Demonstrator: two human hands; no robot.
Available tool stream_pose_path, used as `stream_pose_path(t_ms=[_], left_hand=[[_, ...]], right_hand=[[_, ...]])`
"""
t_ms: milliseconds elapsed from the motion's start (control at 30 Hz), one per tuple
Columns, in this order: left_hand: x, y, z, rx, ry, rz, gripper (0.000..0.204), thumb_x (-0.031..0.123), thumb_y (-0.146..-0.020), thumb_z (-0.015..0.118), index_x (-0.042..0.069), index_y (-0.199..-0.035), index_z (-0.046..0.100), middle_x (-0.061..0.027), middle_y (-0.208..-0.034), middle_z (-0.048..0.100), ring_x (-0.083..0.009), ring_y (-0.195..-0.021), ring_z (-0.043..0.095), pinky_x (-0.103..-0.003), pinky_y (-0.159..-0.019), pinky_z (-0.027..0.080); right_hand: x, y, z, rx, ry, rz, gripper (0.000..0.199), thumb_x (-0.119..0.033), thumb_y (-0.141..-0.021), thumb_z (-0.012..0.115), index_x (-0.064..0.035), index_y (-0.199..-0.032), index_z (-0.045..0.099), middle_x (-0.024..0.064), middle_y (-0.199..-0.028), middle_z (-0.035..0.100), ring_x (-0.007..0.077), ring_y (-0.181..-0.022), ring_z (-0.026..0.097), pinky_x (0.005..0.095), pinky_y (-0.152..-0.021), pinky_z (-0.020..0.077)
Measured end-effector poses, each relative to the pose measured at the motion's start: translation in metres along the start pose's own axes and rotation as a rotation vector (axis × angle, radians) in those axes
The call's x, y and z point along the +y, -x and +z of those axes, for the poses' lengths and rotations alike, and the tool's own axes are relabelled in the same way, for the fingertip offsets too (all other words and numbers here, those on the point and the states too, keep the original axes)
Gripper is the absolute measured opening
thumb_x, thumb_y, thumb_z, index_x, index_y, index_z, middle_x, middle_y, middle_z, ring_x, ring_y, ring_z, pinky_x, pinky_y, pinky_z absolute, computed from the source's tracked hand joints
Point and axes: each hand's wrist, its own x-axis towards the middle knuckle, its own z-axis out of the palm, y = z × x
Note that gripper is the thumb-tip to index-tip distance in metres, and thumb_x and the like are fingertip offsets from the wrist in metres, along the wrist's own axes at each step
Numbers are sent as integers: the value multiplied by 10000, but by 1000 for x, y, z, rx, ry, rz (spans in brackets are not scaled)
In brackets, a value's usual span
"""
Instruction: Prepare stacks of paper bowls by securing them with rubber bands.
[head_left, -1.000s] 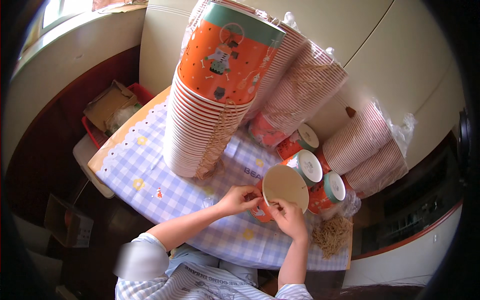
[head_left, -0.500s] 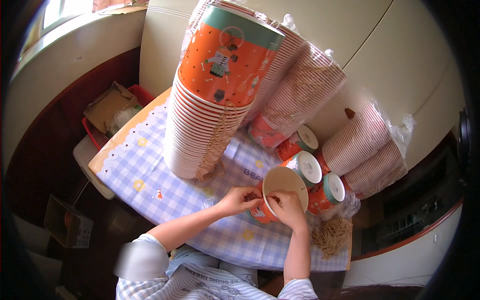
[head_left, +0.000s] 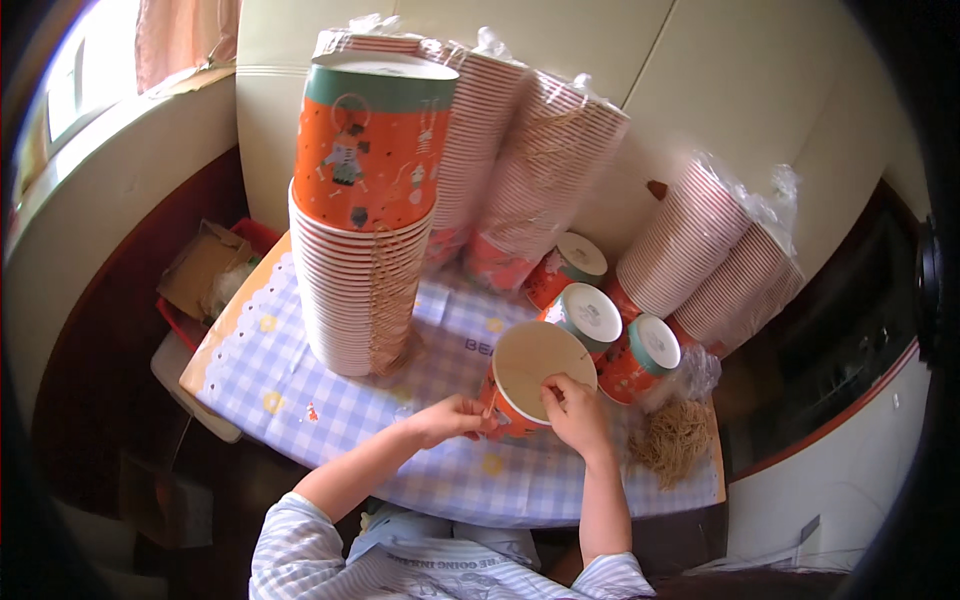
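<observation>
Tilted nearer upright than a second ago, orange paper cup [head_left: 530,385] now shows its pale round bottom to the camera, right hand [head_left: 578,412] shifted onto that disc. Tallest on the checked tablecloth [head_left: 330,400]: tower of nested orange cups [head_left: 365,220], leaning slightly and standing just left of the work. Behind, bagged sleeves of striped cups [head_left: 530,160], propped against the wall, and two more sleeves [head_left: 720,250] lying to the right. Between them, three single cups [head_left: 600,325], mouths sideways. Beside the right forearm, tangle of tan string [head_left: 672,440] near the table edge. Left hand [head_left: 452,416] closed in a pinch at the cup's lower rim, seemingly on a thin string or handle; cannot tell exactly what. Right hand's fingers curled and pressed on the cup's bottom edge, thumb hidden. Cup held just above the cloth, near the table's front edge, between both hands. Risks, as judged: too hard a squeeze denting the thin paper wall; a slipped pinch dropping the cup off the front edge; a left elbow swing nudging the leaning tower over.
</observation>
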Motion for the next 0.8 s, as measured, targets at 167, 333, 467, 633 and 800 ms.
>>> stream_pose_path(t_ms=[167,333,467,633,800], left_hand=[[-16,27,33,-48,198,41,229,219,-847,554,69,-1017,584,-47,-1108,567,-123,-1050,504,-301,-891,392],[-19,38,80,-159,417,33,292,103,-863,503,44,-1148,483,-78,-1229,477,-179,-1140,453,-298,-920,364],[-6,45,103,-282,493,119,367,39,-854,478,2,-1215,428,-118,-1274,428,-195,-1171,426,-293,-900,372],[20,57,114,-274,247,255,414,0,-847,445,-3,-1256,386,-115,-1303,395,-197,-1162,433,-280,-880,370],[23,64,112,-58,-96,328,476,-68,-809,434,16,-1273,372,-127,-1281,427,-152,-904,547,-253,-750,427]], right_hand=[[14,9,7,151,95,-268,43,-116,-764,566,-73,-769,569,86,-655,607,276,-597,588,354,-542,446],[5,18,7,168,97,-262,40,-122,-763,569,-83,-768,561,79,-627,599,263,-560,587,359,-542,451],[-3,33,1,134,138,-255,57,-133,-765,571,-83,-756,546,72,-611,590,255,-558,590,365,-523,453],[1,56,-7,23,91,-272,48,-121,-759,577,-91,-765,541,78,-628,589,262,-569,588,375,-514,449],[0,80,-19,-136,82,-258,67,-148,-790,529,-82,-779,539,102,-680,599,288,-629,592,395,-560,467]])
